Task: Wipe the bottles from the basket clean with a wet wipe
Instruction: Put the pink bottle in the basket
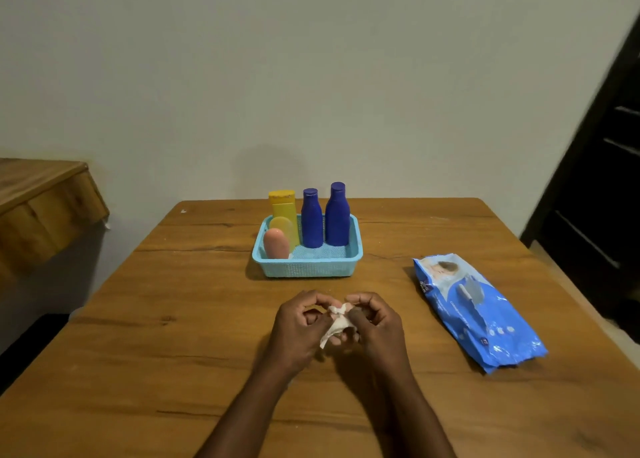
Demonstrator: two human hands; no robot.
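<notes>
Bottles stand in the light-blue basket (308, 267) at table centre: two blue bottles (311, 220) (337, 215) right, a yellow bottle (284, 212) far left, a pink bottle (276, 244) near left. Near it, I see the left hand (298, 329) and right hand (375, 326) both pinching a crumpled wet wipe (337, 321). Wipes pack (478, 312) lies right, on the table (138, 319)

No text can be read anywhere in the view. The blue wipes pack (478, 312) on the table carries white print along its length, a small logo near its upper left edge and a picture at its top end, but all of it is too blurred to make out. The bottles in the basket (306, 267) show no readable labels.
</notes>
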